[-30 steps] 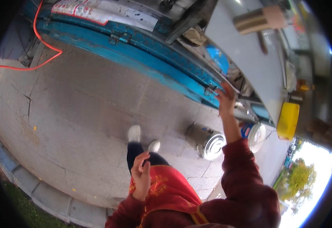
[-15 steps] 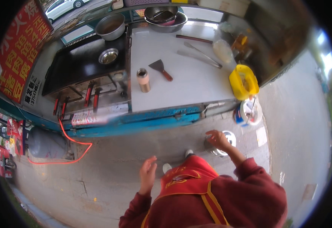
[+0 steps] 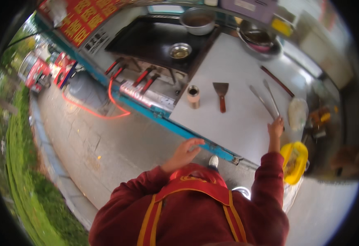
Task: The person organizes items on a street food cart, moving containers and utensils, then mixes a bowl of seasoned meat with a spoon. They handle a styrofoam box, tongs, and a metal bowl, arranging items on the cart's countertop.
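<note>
My right hand (image 3: 275, 128) reaches over the right side of the steel worktop (image 3: 228, 131), its fingers closed on the hinge end of long metal tongs (image 3: 272, 101). The tongs' two arms spread away from me in a narrow V, at or just above the surface. In front of the worktop's near edge, my left hand (image 3: 184, 154) hangs with nothing in it, fingers extended. A scraper (image 3: 221, 96) with a wooden handle lies mid-worktop. Left of it stands an uncapped pinkish flask (image 3: 193, 97). The yellow basket (image 3: 295, 164) sits beside my right forearm.
A black griddle (image 3: 146, 39) at the far left bears a small metal bowl (image 3: 180, 51) and a large pot (image 3: 198, 21). A dark rod (image 3: 277, 81) and a plastic bag (image 3: 297, 114) lie near the tongs. An orange hose (image 3: 93, 117) runs along the ground to a grey cylinder (image 3: 87, 88).
My right hand has moved from above the ground by the bucket up to the worktop and taken hold of the tongs. My view has turned, and my left hand is nearer the worktop.
</note>
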The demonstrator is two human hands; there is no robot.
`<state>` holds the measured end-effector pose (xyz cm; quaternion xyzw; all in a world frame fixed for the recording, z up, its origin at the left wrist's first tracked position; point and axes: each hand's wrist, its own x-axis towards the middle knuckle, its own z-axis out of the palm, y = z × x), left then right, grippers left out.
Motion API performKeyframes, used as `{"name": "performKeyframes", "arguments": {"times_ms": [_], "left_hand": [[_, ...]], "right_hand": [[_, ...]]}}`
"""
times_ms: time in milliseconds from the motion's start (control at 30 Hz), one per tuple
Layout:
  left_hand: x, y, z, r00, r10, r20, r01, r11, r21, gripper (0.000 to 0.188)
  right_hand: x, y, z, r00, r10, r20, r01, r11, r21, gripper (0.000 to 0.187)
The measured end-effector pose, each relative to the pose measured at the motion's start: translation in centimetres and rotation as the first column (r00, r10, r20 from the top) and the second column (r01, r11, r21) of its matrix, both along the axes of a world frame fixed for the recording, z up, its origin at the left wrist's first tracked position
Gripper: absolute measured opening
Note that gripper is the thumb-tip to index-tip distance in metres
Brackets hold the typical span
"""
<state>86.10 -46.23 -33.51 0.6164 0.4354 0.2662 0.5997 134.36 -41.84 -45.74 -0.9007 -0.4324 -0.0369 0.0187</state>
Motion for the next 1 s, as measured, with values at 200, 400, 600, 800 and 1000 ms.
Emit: {"name": "performKeyframes", "arguments": {"times_ms": [200,400,600,800,1000], "left_hand": [[-1.3,0.6,3.6,0.945,0.322,-0.064,-0.316,0.944,0.094,0.027],[-7.1,2.7,4.5,0.872,0.483,0.083,-0.490,0.859,0.147,0.027],[-13.9,8.7,2.5,0.896,0.434,0.100,-0.435,0.900,-0.007,0.025],[-20.6,13.3,2.1,0.914,0.333,0.233,-0.336,0.941,-0.025,0.024],[-26.9,13.6,1.1,0.823,0.465,0.327,-0.463,0.882,-0.091,0.025]], "right_hand": [[5.4,6.5,-2.1,1.000,0.010,0.009,-0.007,0.966,-0.258,0.087],[5.6,8.0,5.9,0.928,0.368,-0.051,-0.368,0.930,0.014,0.077],[-14.7,16.2,26.5,0.662,0.712,-0.235,-0.656,0.702,0.277,0.076],[-43.3,29.0,25.4,0.046,0.957,0.288,-0.991,0.079,-0.104,0.051],[-58.2,37.0,10.2,-0.226,0.924,0.308,-0.936,-0.118,-0.331,0.013]]}}
